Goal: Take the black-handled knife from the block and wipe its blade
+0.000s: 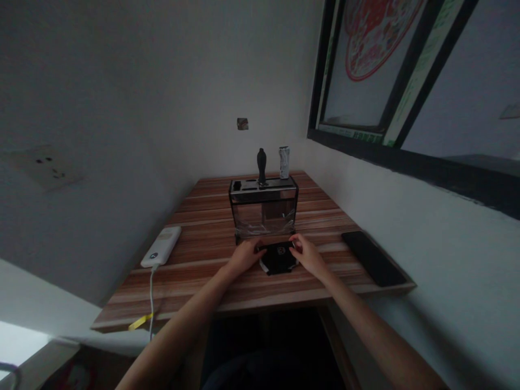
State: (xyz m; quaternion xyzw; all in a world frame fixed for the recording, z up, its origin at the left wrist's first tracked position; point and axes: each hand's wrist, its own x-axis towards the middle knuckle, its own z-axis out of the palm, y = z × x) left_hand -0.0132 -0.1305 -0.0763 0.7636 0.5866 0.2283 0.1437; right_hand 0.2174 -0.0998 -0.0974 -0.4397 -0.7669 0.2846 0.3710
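Observation:
A small black packet (278,259) with a white edge lies on the wooden table (203,271), just in front of a clear box (264,212) with a black frame. My left hand (245,254) rests at the packet's left edge with its fingers curled onto it. Pinching the packet's top right corner is my right hand (305,252), fingers pressed together. Both forearms reach in from the lower edge of the view. A black knife handle (261,165) stands up out of the box's slotted top.
A white power bank (161,246) with a white cable lies at the table's left. A black phone (372,257) lies at the right, near the wall. A small silver can (284,162) stands at the back. Walls close in on the left and right.

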